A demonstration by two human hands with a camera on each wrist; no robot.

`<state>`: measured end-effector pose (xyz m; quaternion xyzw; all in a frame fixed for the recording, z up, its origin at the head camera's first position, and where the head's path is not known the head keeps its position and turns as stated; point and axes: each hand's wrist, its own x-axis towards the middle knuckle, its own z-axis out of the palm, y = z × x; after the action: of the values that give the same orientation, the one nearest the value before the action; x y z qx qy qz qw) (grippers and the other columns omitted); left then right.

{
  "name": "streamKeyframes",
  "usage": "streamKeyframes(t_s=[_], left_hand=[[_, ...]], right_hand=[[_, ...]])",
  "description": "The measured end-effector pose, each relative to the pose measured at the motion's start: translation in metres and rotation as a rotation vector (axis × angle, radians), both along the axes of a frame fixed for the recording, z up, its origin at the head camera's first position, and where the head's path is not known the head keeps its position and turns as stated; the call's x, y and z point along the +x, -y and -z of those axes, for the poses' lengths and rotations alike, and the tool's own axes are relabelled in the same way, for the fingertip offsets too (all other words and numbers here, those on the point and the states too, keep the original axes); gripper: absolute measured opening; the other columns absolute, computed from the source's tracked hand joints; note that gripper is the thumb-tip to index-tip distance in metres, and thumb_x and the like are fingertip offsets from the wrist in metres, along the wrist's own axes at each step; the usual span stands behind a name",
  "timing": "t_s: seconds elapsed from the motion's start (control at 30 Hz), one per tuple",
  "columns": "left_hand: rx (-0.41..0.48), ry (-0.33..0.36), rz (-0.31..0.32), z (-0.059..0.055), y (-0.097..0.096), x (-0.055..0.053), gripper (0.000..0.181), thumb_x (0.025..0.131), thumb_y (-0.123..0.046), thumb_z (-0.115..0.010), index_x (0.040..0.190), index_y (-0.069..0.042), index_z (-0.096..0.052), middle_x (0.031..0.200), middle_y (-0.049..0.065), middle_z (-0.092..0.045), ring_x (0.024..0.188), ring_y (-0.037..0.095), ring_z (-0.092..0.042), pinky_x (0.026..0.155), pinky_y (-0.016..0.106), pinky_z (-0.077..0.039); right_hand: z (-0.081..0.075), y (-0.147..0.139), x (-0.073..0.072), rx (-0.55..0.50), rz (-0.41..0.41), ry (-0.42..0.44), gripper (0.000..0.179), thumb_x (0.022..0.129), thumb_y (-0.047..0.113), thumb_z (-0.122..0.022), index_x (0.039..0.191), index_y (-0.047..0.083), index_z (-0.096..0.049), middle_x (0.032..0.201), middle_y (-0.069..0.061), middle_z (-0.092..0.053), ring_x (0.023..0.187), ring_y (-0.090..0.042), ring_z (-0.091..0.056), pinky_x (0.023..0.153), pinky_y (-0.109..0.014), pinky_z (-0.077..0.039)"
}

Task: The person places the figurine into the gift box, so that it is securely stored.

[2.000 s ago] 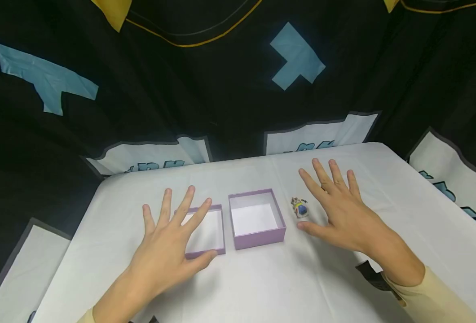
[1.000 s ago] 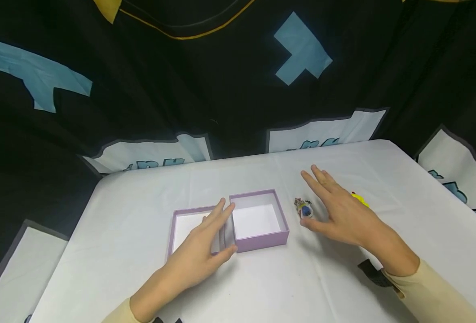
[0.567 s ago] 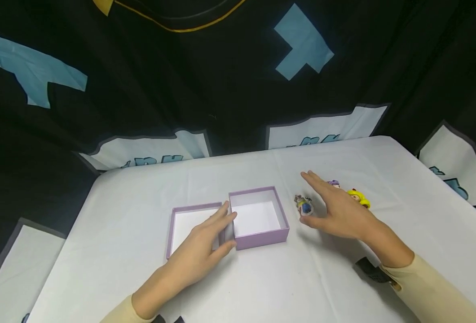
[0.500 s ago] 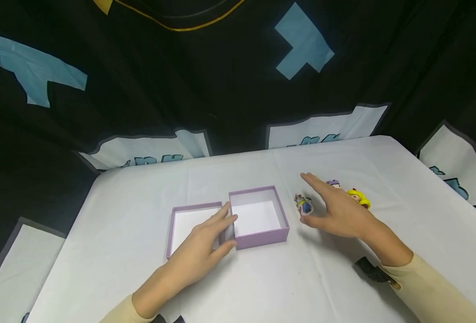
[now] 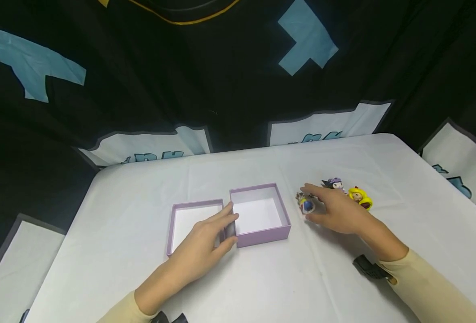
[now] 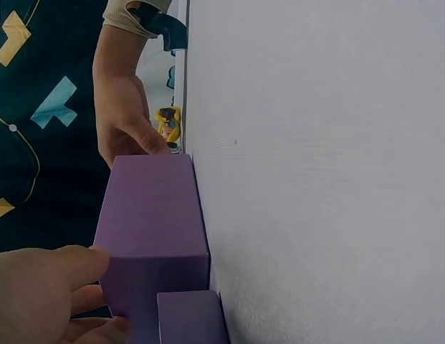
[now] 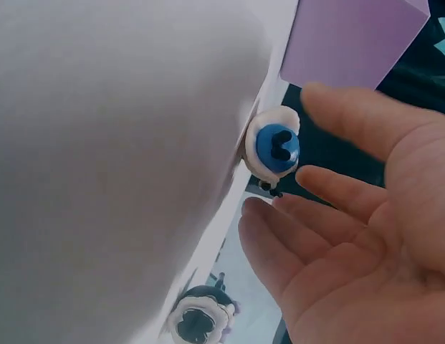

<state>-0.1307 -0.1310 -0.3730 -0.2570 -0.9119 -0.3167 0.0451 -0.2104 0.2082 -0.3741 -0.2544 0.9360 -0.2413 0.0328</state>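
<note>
A deep lilac box point(image 5: 264, 236) stands open-topped mid-table in the head view, white inside. Left of it lies a shallower lilac box part point(image 5: 171, 231), partly covered by my left hand point(image 5: 199, 246). That hand's fingertips and thumb lie right at the deep box's left side; in the left wrist view the thumb meets the box edge point(image 6: 150, 208). My right hand point(image 5: 339, 210) is spread beside a small figurine with a blue patch point(image 5: 308, 206), thumb and fingers either side of it. In the right wrist view a gap shows between the fingers and that figurine point(image 7: 276, 149).
Behind my right hand are a purple-topped figurine point(image 5: 336, 183) and a yellow figurine point(image 5: 360, 197). The white-covered table point(image 5: 238, 282) reaches back to a dark curtain point(image 5: 161, 80) with light blue shapes. A black wrist strap point(image 5: 370, 267) shows near the right sleeve.
My left hand has moved right from over the shallow part to the deep box. The right hand has lowered towards the blue-patched figurine, its fingers drawing closer together, uncovering the two figurines behind.
</note>
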Motion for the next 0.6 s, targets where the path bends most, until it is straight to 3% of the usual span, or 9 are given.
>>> streamKeyframes(t_s=[0.23, 0.4, 0.6], left_hand=[[0.004, 0.000, -0.010, -0.0013, -0.0012, -0.0009, 0.047, 0.091, -0.020, -0.071, 0.134, -0.006, -0.059, 0.151, 0.007, -0.040, 0.135, 0.020, -0.041, 0.109, 0.038, -0.037], [0.003, -0.009, -0.010, -0.0013, -0.0014, -0.0009, 0.046, 0.091, -0.019, -0.071, 0.133, -0.007, -0.059, 0.151, 0.006, -0.039, 0.134, 0.019, -0.041, 0.109, 0.037, -0.037], [0.005, -0.008, -0.016, -0.0016, -0.0015, 0.0003, 0.045, 0.091, -0.018, -0.071, 0.133, -0.006, -0.059, 0.150, 0.008, -0.041, 0.134, 0.020, -0.041, 0.109, 0.036, -0.037]], right_hand=[[0.0006, 0.0010, -0.0019, 0.020, 0.041, 0.019, 0.052, 0.086, 0.014, -0.075, 0.134, 0.008, -0.058, 0.131, -0.012, -0.061, 0.121, -0.030, -0.056, 0.098, -0.051, -0.047], [0.0020, 0.0008, -0.0031, 0.008, 0.071, 0.028, 0.045, 0.084, 0.012, -0.078, 0.127, 0.012, -0.064, 0.123, -0.009, -0.066, 0.111, -0.027, -0.062, 0.091, -0.048, -0.052], [0.0035, -0.0006, -0.0047, -0.001, 0.069, -0.023, 0.043, 0.078, 0.014, -0.083, 0.118, 0.011, -0.069, 0.109, -0.004, -0.070, 0.096, -0.022, -0.064, 0.082, -0.044, -0.055]])
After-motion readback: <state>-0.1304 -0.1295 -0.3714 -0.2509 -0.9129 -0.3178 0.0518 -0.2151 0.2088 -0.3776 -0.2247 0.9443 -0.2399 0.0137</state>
